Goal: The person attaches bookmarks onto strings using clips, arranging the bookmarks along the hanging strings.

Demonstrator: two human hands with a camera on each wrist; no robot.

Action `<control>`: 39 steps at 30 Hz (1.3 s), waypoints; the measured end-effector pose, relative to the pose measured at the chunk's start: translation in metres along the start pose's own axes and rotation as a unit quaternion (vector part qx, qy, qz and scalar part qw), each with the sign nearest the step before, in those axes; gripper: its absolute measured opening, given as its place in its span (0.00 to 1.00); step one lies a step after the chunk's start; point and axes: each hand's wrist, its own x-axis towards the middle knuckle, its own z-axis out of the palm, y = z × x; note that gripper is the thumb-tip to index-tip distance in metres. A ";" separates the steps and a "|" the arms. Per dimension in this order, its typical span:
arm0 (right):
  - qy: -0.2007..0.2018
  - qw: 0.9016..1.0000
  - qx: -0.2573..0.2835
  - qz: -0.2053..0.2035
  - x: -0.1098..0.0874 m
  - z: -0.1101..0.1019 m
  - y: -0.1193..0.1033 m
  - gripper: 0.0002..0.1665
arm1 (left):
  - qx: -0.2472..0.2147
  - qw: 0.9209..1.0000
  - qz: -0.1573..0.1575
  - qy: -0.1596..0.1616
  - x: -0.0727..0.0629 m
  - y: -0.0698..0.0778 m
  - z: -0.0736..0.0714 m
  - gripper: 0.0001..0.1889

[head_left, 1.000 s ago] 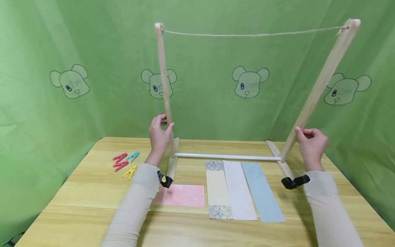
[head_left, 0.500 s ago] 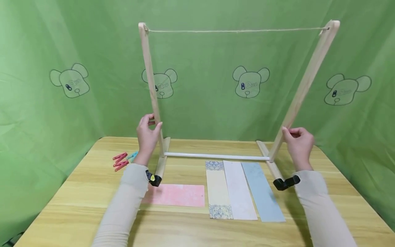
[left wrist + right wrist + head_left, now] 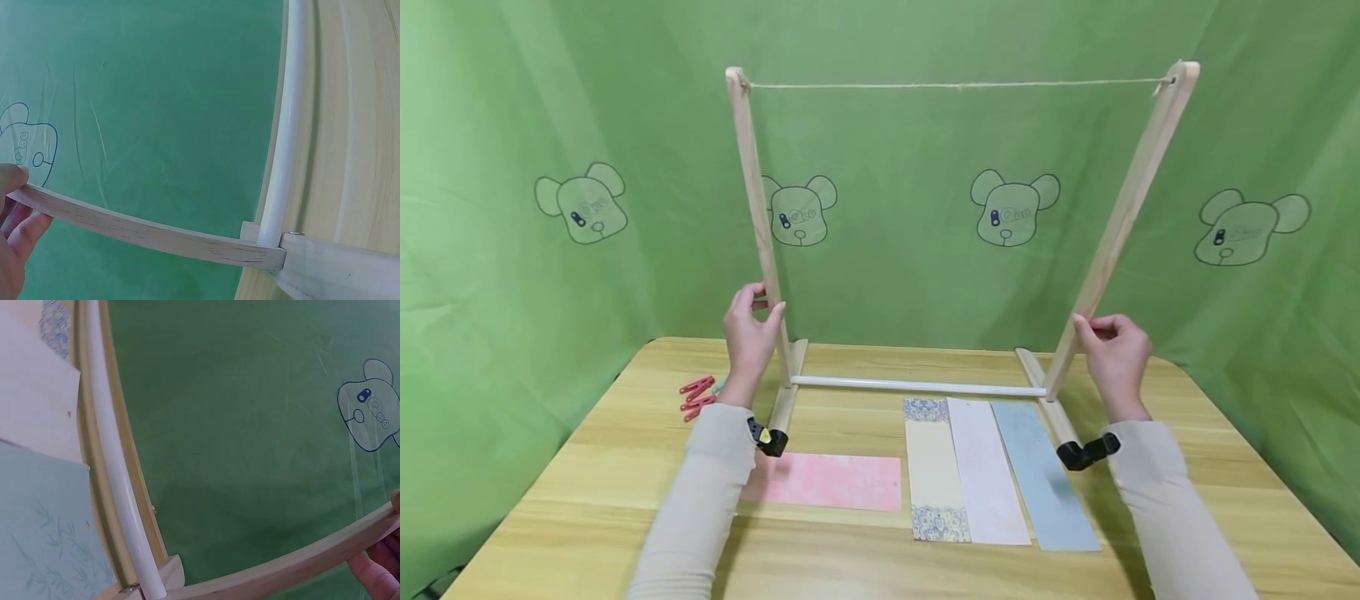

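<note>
A wooden frame stands upright at the back of the table, with a left post, a right post, a white crossbar low down and a string tied between the tops. My left hand pinches the left post between thumb and fingers, a little above the bar. On the other side my right hand pinches the right post at a similar height. Both wrist views show the posts gripped near the picture's edge, above where the white bar joins them.
On the table before the frame lie a pink card, a cream patterned card, a pale lilac card and a blue card. Clothespins lie at the left, partly behind my left arm. Green curtain hangs behind.
Held by both hands, the frame has moved left across the table. My left arm now hides the yellow clothespin and most of the blue one. The cards keep their places.
</note>
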 end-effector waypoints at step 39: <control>-0.115 0.991 -0.053 -0.045 -0.016 -0.017 0.002 0.27 | 0.022 0.997 -0.038 -0.065 -0.006 -0.007 -0.025 0.22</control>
